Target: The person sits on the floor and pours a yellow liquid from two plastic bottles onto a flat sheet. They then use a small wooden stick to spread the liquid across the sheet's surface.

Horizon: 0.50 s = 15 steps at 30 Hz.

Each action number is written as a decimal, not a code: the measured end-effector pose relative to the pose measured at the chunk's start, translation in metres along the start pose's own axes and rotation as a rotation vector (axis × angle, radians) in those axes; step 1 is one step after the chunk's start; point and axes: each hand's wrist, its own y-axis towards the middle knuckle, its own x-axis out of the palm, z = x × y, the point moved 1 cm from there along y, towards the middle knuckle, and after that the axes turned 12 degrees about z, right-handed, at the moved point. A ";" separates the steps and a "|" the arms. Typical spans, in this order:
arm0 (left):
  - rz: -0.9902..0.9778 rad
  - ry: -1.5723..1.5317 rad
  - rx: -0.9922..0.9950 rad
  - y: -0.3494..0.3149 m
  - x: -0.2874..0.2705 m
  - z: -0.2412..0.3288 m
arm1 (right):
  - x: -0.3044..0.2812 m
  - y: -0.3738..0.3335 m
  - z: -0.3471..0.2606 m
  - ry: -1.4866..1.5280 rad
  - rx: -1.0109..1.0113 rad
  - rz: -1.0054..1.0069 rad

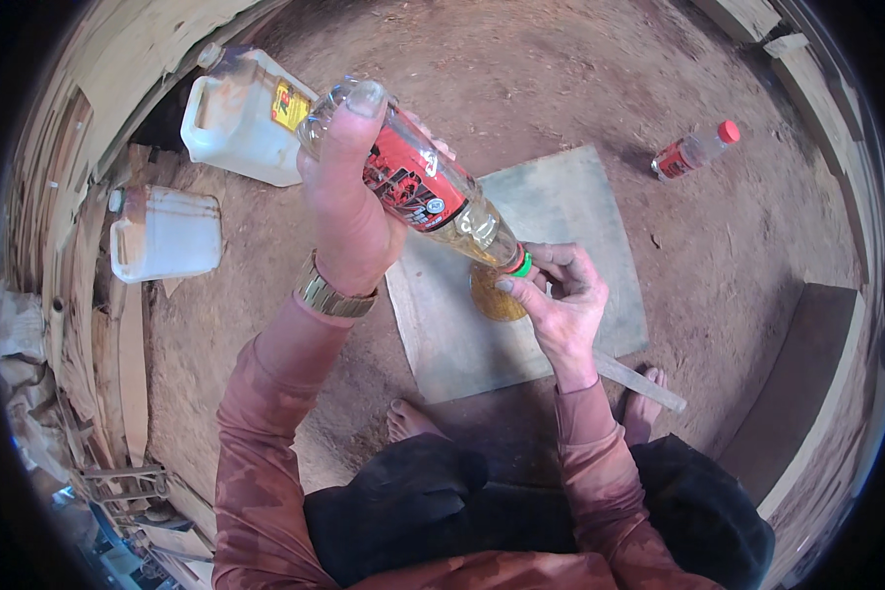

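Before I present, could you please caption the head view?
Left hand holds a bottle tilted neck-down, right hand pinching its green cap.

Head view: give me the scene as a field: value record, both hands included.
held bottle: clear, red label, tilted neck-down, yellowish liquid toward the neck
left grip: left hand around the bottle's body
right grip: right hand, thumb and fingers at the green cap
below: yellow-brown round patch on a pale board; liquid or solid, cannot tell
far right: red-capped bottle on the dirt floor
left side: yellow-labelled jug; second whitish jug
by right foot: pale flat strip
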 end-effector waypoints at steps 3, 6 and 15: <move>0.011 0.074 -0.014 0.005 -0.004 0.005 | 0.004 -0.002 -0.001 -0.025 -0.038 -0.011; 0.041 0.184 -0.069 0.005 -0.009 0.005 | 0.007 -0.007 -0.001 -0.036 0.016 0.002; 0.231 0.033 -0.024 0.016 -0.029 0.011 | 0.020 -0.013 -0.020 -0.158 -0.300 0.011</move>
